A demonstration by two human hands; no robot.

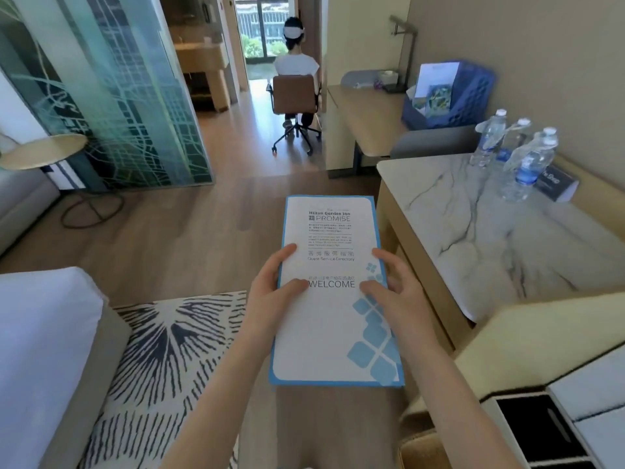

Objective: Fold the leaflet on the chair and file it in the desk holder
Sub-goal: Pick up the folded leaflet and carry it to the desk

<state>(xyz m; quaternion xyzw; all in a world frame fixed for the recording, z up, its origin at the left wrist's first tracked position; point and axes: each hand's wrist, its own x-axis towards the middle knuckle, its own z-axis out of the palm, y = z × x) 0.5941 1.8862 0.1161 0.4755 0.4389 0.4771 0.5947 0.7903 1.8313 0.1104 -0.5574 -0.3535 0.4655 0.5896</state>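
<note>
A white leaflet [333, 336] with a blue border and the word WELCOME is held flat in the air in front of me, above the wooden floor. My left hand [274, 292] grips its left edge, thumb on top. My right hand [394, 289] grips the right edge the same way. The leaflet looks folded shut, showing its cover. A blue perforated desk holder [473, 96] with papers in it stands on the far wooden desk [365, 120] at the upper right. A brown office chair [296, 94] stands farther off with a person sitting on it.
A marble-topped counter [473, 231] on my right carries three water bottles [521, 154] and a dark card. A bed corner [40, 333] and patterned rug [176, 350] lie at lower left. A round side table [44, 152] and glass partition [111, 89] stand left.
</note>
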